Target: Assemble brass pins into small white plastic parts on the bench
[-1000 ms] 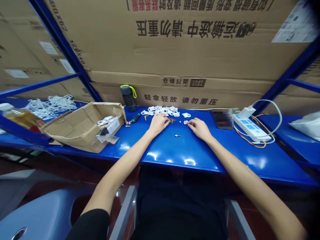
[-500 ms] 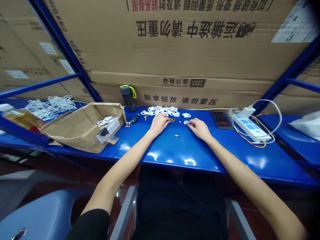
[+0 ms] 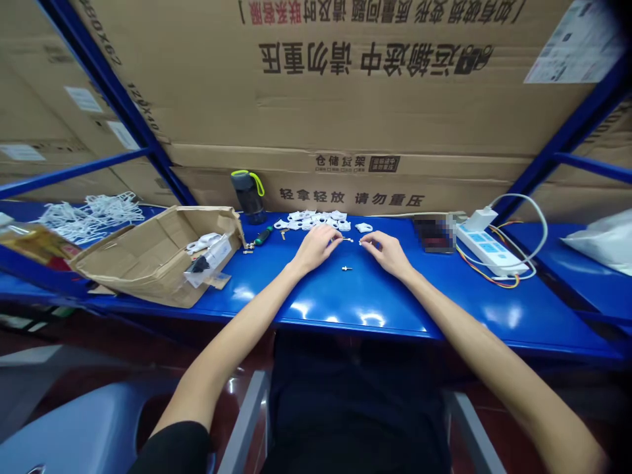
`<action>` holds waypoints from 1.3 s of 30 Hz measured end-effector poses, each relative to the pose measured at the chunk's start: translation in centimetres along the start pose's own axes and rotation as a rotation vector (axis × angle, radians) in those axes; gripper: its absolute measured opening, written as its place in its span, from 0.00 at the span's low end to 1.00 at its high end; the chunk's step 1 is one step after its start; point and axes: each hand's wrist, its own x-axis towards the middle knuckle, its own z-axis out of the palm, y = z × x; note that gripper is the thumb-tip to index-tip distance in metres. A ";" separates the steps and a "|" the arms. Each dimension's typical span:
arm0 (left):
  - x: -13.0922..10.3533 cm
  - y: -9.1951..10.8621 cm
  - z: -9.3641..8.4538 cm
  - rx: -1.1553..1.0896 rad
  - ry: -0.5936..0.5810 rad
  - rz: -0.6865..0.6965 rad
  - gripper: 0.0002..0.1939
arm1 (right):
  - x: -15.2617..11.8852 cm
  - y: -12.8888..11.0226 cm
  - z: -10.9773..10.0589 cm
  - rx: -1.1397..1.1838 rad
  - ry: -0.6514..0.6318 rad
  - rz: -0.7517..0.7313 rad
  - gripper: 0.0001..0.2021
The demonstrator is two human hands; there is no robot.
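Observation:
My left hand point(image 3: 318, 249) is closed in a pinch at the back middle of the blue table. A thin brass-coloured piece point(image 3: 346, 238) sticks out from its fingertips, and a tiny white bit shows by its end. Facing it, my right hand point(image 3: 388, 253) pinches a small white part point(image 3: 361, 242), partly hidden by the fingers. Between the hands and nearer to me lies a small metal pin with a white end point(image 3: 347, 268). White plastic pieces point(image 3: 316, 220) are heaped behind my left hand. A single white piece point(image 3: 364, 228) lies apart from them, behind my right hand.
On the left stands an open cardboard box point(image 3: 162, 257) with white parts and a plastic bag. A green-handled screwdriver point(image 3: 263, 236) and a dark bottle point(image 3: 248, 197) are beside it. To the right are a phone point(image 3: 433, 236) and a white power strip point(image 3: 491, 249) with cables.
My left hand has lifted slightly and now shows a thin brass-coloured piece at its fingertips. My right hand has moved left, towards it, with a small white part. The view has shifted slightly.

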 end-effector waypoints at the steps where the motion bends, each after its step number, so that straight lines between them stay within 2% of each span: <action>1: 0.0 0.2 0.1 -0.011 -0.007 0.014 0.10 | 0.0 -0.4 0.0 0.049 -0.007 -0.004 0.14; 6: 0.0 0.8 0.2 -0.023 -0.052 0.048 0.11 | -0.2 -1.7 0.0 0.189 -0.002 0.040 0.16; 12: 0.0 1.1 0.1 -0.053 -0.081 0.049 0.10 | -0.4 -1.7 0.1 0.299 -0.010 0.077 0.17; 19: -0.2 1.1 0.3 -0.127 -0.115 0.030 0.11 | -0.5 -1.2 0.4 0.321 -0.010 0.033 0.14; 26: -0.2 1.8 0.5 -0.184 -0.105 -0.028 0.12 | -0.5 -0.8 0.8 0.341 0.001 0.072 0.13; 31: 0.0 2.0 0.4 -0.228 -0.121 -0.023 0.12 | -0.4 -1.1 0.8 0.302 0.008 0.044 0.11; 35: 0.0 2.0 0.6 -0.333 -0.096 -0.012 0.13 | -0.4 -1.5 0.6 0.268 0.009 0.022 0.11; 39: 0.0 2.2 0.8 -0.543 -0.074 -0.031 0.12 | -0.4 -2.0 0.5 0.259 0.009 0.029 0.11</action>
